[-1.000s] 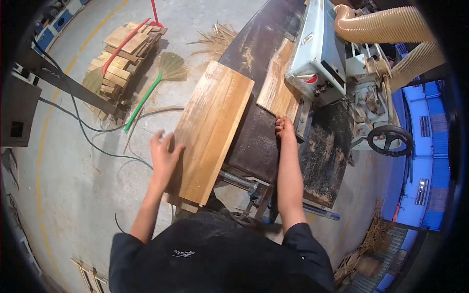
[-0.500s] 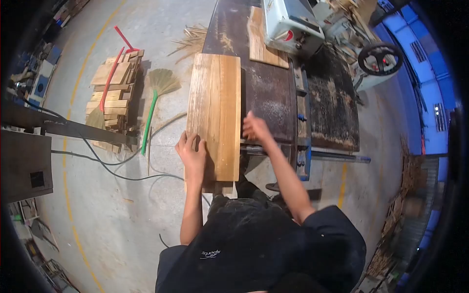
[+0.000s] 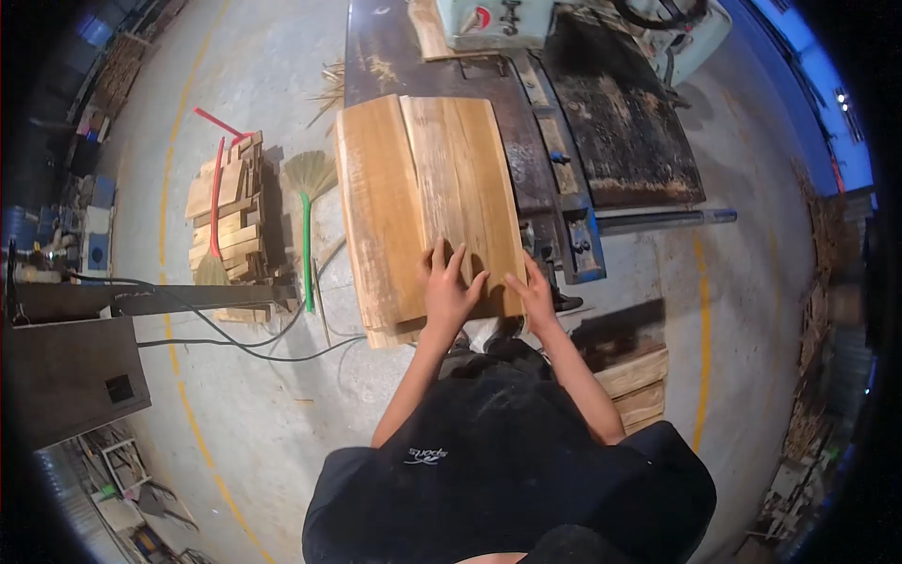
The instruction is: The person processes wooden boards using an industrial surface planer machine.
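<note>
Two rough-edged wooden boards lie lengthwise before me, the left board (image 3: 376, 179) and the right board (image 3: 465, 160), meeting or slightly overlapping along a long seam. My left hand (image 3: 451, 291) rests on top of the right board near its close end, fingers spread. My right hand (image 3: 534, 299) is at that board's right edge, thumb over the top and fingers along the side. More wood shows under the near end of the left board, but how many pieces lie beneath is hidden.
Ahead stands a machine with a dark metal table (image 3: 385, 56) and pale green housing (image 3: 498, 23). Offcuts are stacked at the left (image 3: 224, 202), with a red-handled broom (image 3: 216, 202) against them and a green-handled broom (image 3: 306, 254) beside. Cables (image 3: 254, 348) cross the floor.
A second board now shows alongside the first. My left hand has moved from the left edge onto the right board; my right hand has come to its right edge. The view has shifted.
</note>
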A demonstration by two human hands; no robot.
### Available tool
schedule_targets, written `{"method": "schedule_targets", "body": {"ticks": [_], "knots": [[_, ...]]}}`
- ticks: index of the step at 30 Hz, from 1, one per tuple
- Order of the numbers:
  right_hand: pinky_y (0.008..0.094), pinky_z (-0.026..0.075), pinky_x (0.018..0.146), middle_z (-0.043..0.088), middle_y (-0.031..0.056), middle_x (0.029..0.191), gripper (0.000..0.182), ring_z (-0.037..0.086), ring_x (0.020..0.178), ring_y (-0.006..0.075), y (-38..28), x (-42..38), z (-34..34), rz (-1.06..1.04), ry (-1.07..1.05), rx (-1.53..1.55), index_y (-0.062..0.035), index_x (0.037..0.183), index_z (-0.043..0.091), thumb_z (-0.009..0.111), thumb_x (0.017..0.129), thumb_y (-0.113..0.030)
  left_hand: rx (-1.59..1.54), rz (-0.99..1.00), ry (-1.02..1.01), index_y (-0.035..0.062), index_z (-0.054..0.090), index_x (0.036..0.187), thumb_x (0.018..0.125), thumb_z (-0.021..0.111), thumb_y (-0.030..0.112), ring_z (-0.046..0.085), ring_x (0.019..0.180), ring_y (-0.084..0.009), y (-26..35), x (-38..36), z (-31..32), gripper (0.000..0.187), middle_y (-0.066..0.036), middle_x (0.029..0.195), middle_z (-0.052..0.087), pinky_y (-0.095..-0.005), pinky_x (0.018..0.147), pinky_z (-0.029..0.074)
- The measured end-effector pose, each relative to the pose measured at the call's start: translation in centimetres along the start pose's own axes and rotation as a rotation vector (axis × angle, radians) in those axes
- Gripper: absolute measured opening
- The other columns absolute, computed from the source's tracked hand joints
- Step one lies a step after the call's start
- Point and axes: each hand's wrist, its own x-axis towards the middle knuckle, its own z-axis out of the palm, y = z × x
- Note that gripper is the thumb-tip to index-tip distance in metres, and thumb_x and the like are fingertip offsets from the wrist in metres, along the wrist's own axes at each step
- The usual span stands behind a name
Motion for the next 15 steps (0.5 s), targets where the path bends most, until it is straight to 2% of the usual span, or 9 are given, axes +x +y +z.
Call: {"method": "schedule_targets", "body": {"ticks": [1, 3, 7, 10, 11, 12, 13, 14, 15], "knots": [[0.0305, 0.044, 0.096, 0.058, 0.0082, 0.127, 0.057, 0.057, 0.112, 0.0162, -0.1, 0.7, -0.5, -0.014, 0.041, 0.000, -0.0021, 0.138, 0.046, 0.069, 0.088, -0.011, 0.128, 0.033, -0.028, 0.0152, 0.065, 0.120, 0.071, 0.081, 0.032, 0.036, 0.129, -0.0461, 1.0, 0.4, 1.2, 0.054, -0.023, 0.142, 0.041, -0.0538, 0.103, 0.033], [0.0297, 0.046, 0.092, 0.060, 0.0072, 0.122, 0.053, 0.059, 0.106, 0.0153, 0.4, 2.2, -2.0, 0.057, 0.065, 0.109, -0.0020, 0.133, 0.049, 0.071, 0.087, -0.013, 0.314, 0.045, -0.138, 0.0203, 0.061, 0.127, 0.069, 0.078, 0.044, 0.016, 0.137, -0.0550, 1.6, 1.5, 3.8, 0.065, -0.023, 0.154, 0.022, -0.0662, 0.105, 0.018], [0.0269, 0.049, 0.079, 0.066, 0.0042, 0.106, 0.038, 0.062, 0.091, 0.0127, 1.1, 2.8, -3.9, 0.186, 0.210, 0.313, -0.0023, 0.119, 0.059, 0.072, 0.086, -0.016, 0.393, 0.089, -0.159, 0.0217, 0.055, 0.135, 0.070, 0.074, 0.055, 0.008, 0.139, -0.0555, 0.7, 3.8, 9.3, 0.075, -0.024, 0.153, 0.024, -0.0701, 0.105, 0.012], [0.0269, 0.050, 0.074, 0.067, 0.0031, 0.098, 0.030, 0.063, 0.086, 0.0130, 0.9, 1.2, -4.5, 0.166, 0.195, 0.347, -0.0035, 0.111, 0.064, 0.073, 0.085, -0.018, 0.403, 0.026, -0.192, 0.0214, 0.052, 0.137, 0.071, 0.072, 0.059, 0.007, 0.139, -0.0568, 2.5, 4.4, 10.2, 0.079, -0.025, 0.153, 0.024, -0.0700, 0.106, 0.010], [0.0262, 0.049, 0.072, 0.065, 0.0008, 0.104, 0.030, 0.062, 0.090, 0.0110, -1.0, 0.3, -4.4, 0.177, 0.187, 0.038, -0.0044, 0.110, 0.064, 0.072, 0.087, -0.022, 0.337, -0.025, -0.164, 0.0212, 0.050, 0.139, 0.072, 0.071, 0.061, 0.008, 0.139, -0.0566, 3.4, 4.5, 9.9, 0.081, -0.026, 0.153, 0.023, -0.0681, 0.107, 0.010], [0.0262, 0.049, 0.072, 0.065, 0.0008, 0.104, 0.030, 0.062, 0.090, 0.0110, -3.2, -1.0, -3.7, 0.186, 0.179, 0.048, -0.0044, 0.110, 0.064, 0.072, 0.087, -0.022, 0.276, -0.075, -0.137, 0.0209, 0.048, 0.141, 0.072, 0.070, 0.063, 0.010, 0.139, -0.0565, 4.0, 4.6, 9.4, 0.084, -0.027, 0.153, 0.023, -0.0662, 0.108, 0.010], [0.0297, 0.050, 0.079, 0.065, 0.0064, 0.110, 0.033, 0.063, 0.096, 0.0163, -5.5, -2.6, -2.9, 0.021, 0.062, -0.078, -0.0020, 0.113, 0.064, 0.068, 0.089, -0.024, 0.170, -0.143, -0.121, 0.0149, 0.043, 0.144, 0.078, 0.066, 0.063, 0.017, 0.139, -0.0534, 4.3, 4.9, 8.9, 0.085, -0.028, 0.152, 0.024, -0.0554, 0.113, 0.016], [0.0331, 0.051, 0.085, 0.065, 0.0119, 0.115, 0.037, 0.063, 0.102, 0.0216, -7.2, -3.8, -2.2, -0.142, -0.055, -0.202, 0.0004, 0.116, 0.064, 0.065, 0.091, -0.027, -0.221, -0.208, -0.100, 0.0056, 0.037, 0.145, 0.085, 0.060, 0.058, 0.023, 0.141, -0.0436, 4.1, 5.1, 8.2, 0.083, -0.026, 0.153, 0.025, -0.0443, 0.113, 0.023], [0.0359, 0.048, 0.091, 0.062, 0.0152, 0.120, 0.039, 0.060, 0.110, 0.0262, -8.6, -4.3, -1.8, -0.443, -0.185, -0.297, 0.0010, 0.118, 0.063, 0.063, 0.093, -0.028, -0.620, -0.435, -0.130, 0.0027, 0.034, 0.146, 0.088, 0.058, 0.053, 0.028, 0.139, -0.0381, 6.2, 4.8, 5.8, 0.080, -0.024, 0.151, 0.029, -0.0410, 0.112, 0.026]]}}
